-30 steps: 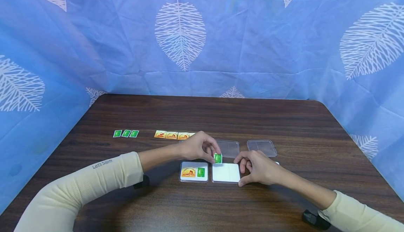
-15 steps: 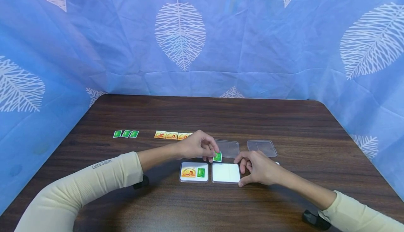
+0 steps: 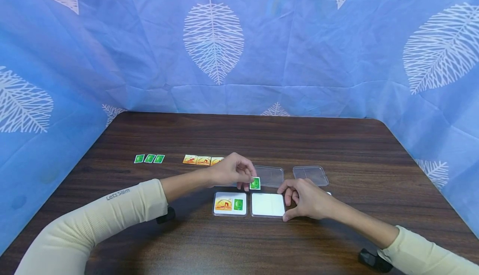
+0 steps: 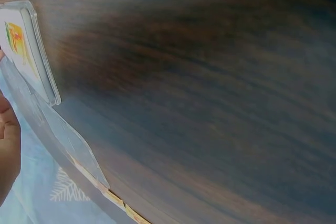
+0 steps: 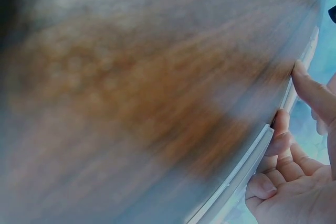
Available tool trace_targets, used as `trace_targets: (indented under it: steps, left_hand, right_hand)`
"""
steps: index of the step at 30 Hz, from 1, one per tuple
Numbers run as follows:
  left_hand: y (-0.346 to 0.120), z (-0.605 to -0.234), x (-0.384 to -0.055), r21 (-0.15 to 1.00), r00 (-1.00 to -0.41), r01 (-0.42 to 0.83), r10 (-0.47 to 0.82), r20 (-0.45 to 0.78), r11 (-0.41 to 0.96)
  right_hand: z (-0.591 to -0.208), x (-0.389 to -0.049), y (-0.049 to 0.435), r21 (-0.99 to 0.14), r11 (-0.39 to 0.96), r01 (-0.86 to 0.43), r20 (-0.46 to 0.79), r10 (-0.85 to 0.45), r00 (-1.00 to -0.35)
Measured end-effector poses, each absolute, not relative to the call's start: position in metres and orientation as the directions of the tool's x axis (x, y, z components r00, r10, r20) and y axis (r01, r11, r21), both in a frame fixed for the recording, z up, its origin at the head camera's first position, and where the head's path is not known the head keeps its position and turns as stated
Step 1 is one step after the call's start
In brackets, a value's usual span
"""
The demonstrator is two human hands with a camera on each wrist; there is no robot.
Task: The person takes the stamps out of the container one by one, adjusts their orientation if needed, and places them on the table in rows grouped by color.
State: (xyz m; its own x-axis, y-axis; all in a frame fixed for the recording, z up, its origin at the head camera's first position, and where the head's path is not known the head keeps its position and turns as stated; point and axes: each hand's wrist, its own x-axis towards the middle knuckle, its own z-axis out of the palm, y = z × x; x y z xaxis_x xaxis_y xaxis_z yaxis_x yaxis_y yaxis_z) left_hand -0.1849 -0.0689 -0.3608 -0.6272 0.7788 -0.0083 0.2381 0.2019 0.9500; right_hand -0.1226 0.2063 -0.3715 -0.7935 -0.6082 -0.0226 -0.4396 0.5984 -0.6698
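My left hand [image 3: 233, 170] pinches a small green stamp [image 3: 255, 183] with a white border, held just above the far edge of a shallow clear case [image 3: 267, 205] with a plain white insert. At that case's right side rests my right hand [image 3: 308, 198], thumb at the near corner and index finger at the far one. In the right wrist view the thumb [image 5: 312, 90] touches the case's edge, and the other fingers are curled. Left of it lies a second clear case [image 3: 229, 214] bearing an orange stamp [image 3: 223, 204] and a green one.
Several orange stamps [image 3: 203, 160] lie in a row behind the left hand, which partly covers them. Three green stamps [image 3: 149, 158] lie farther left. Clear lids [image 3: 310, 176] lie behind the cases. Another white-filled case [image 5: 231, 187] is mostly hidden by the right hand.
My left hand has shifted slightly left and away from me with the green stamp, which now faces up more squarely beyond the fingertips. The right hand stays put.
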Motion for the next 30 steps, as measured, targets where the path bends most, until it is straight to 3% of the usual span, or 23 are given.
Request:
trace_targets:
  steps: [9, 22, 30]
  left_hand:
    - [-0.071, -0.358, -0.184, 0.948, -0.64, 0.227, 0.767, -0.029, 0.225]
    - [-0.08, -0.356, -0.189, 0.931, -0.588, 0.303, 0.809, 0.012, 0.206]
    - [-0.086, -0.355, -0.195, 0.955, -0.629, 0.208, 0.777, -0.036, 0.212]
  right_hand:
    - [-0.371, -0.123, 0.207, -0.665, 0.603, -0.441, -0.026, -0.609, -0.793]
    - [-0.371, -0.123, 0.207, -0.668, 0.602, -0.437, -0.031, -0.61, -0.792]
    - [-0.372, -0.124, 0.209, -0.675, 0.605, -0.422, -0.039, -0.601, -0.798]
